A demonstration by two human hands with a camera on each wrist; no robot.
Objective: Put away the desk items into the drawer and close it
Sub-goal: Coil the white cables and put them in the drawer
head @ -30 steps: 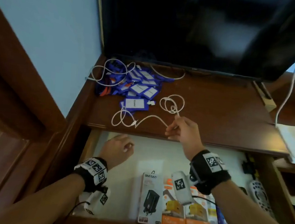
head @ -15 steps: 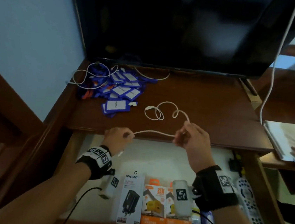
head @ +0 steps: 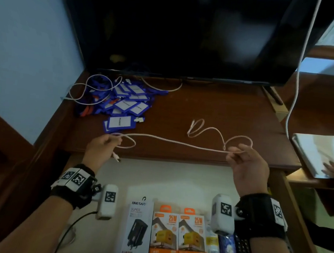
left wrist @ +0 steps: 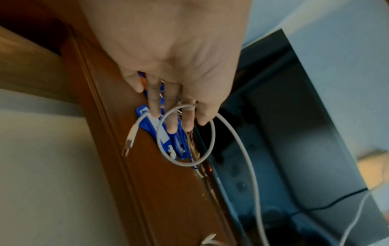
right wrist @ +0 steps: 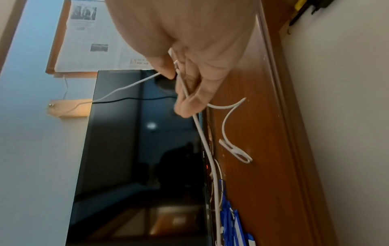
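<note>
A dark monitor (head: 183, 28) filled the upper middle of the head view, standing at the back of a brown wooden desk (head: 205, 110). Below the desk's front edge, across the lower half of the frame, the drawer (head: 166, 178) stood open, its pale floor showing. Along the drawer's near edge sat a row of boxed chargers (head: 167, 236), one white and two orange, with a black remote (head: 242, 251) just right of them.

A pile of blue badge holders (head: 127, 105) lay at the left of the desk, with a second white cord (head: 86, 92) looped over it.

The white cable (head: 180, 143) stretched nearly level between the two hands, above the front of the desk. The left hand (head: 103, 148), at centre left, held a small loop of it in curled fingers (left wrist: 187, 119), the plug end hanging below. The right hand (head: 247, 166), at centre right, pinched the cable between thumb and fingers (right wrist: 185, 103); beyond it the rest curled back onto the desk toward the far plug (head: 192, 125).
</note>
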